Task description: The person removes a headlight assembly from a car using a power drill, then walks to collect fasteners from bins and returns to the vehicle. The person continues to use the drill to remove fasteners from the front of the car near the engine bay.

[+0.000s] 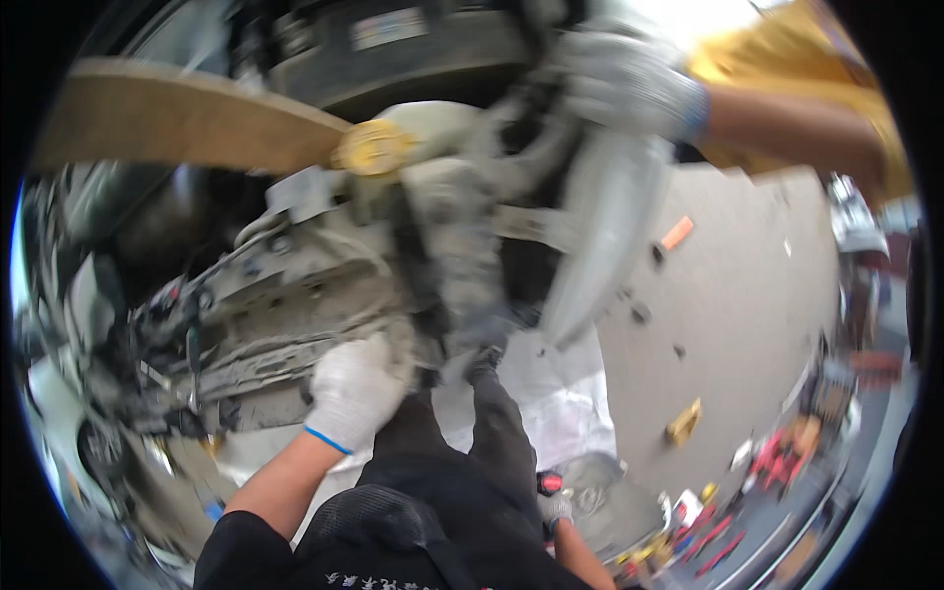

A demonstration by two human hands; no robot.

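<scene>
My left hand [356, 391], in a white glove with a blue cuff edge, is at the stripped front frame [295, 310] of a car. Its fingers are blurred and partly hidden, so their pose is unclear. Low at my right side, my gloved right hand [557, 507] is closed around a red-and-black tool [549, 482]; its exact kind is hidden. A co-worker's gloved hand [629, 84] is at the top of a long pale car part [615, 216], possibly a headlight. Left of that part is a yellow cap [376, 147] on a whitish reservoir [438, 128].
A brown board-like piece [187, 116] juts across the upper left. White sheeting [570, 393] lies under the car's front. A grey tray [615, 501] stands by my right hand, with scattered tools [723, 541] beyond. A yellow piece [684, 423] lies on the floor.
</scene>
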